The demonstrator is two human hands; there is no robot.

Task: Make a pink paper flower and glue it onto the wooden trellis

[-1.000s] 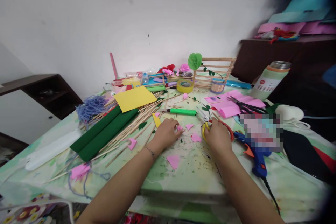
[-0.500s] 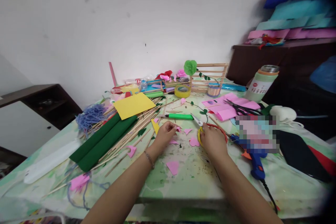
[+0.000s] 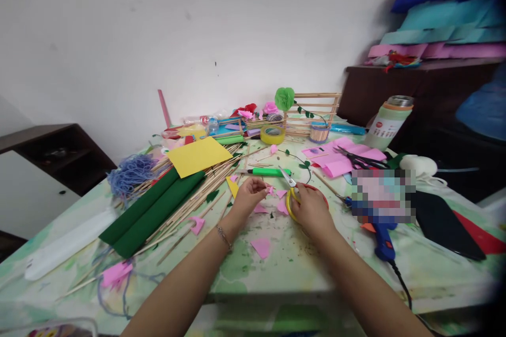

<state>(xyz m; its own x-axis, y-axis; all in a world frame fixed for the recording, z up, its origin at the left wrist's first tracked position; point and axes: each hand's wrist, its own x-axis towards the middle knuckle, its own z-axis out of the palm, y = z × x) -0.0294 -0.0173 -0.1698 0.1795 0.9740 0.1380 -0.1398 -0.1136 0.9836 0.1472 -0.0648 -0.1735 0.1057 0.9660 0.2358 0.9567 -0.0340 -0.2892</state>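
Observation:
Between the fingertips of my left hand point(image 3: 250, 198) is a small pink paper piece point(image 3: 271, 190), pinched near the middle of the table. My right hand point(image 3: 315, 209) is wrapped round scissors point(image 3: 290, 180) with yellow and red handles. Their blades point away and to the left, slightly apart, near a green utility knife point(image 3: 271, 172). Pink scraps lie under and between the hands, and a larger pink paper petal point(image 3: 261, 247) lies closer to the front edge. A thin green-leaved vine point(image 3: 298, 157) curves beyond the scissors.
Left lie wooden sticks point(image 3: 185, 202), dark green paper point(image 3: 158, 216), a yellow sheet point(image 3: 200, 156) and blue yarn point(image 3: 132, 175). Yellow tape point(image 3: 272, 135) and a stick rack point(image 3: 312, 116) stand behind. Right are black scissors point(image 3: 361, 159), a blue glue gun point(image 3: 383, 242), a phone point(image 3: 446, 226) and a bottle point(image 3: 389, 124).
My right hand and the scissors have moved left, closer to my left hand, partly covering a pink scrap. The left hand keeps its pinch. The whole view has shifted slightly.

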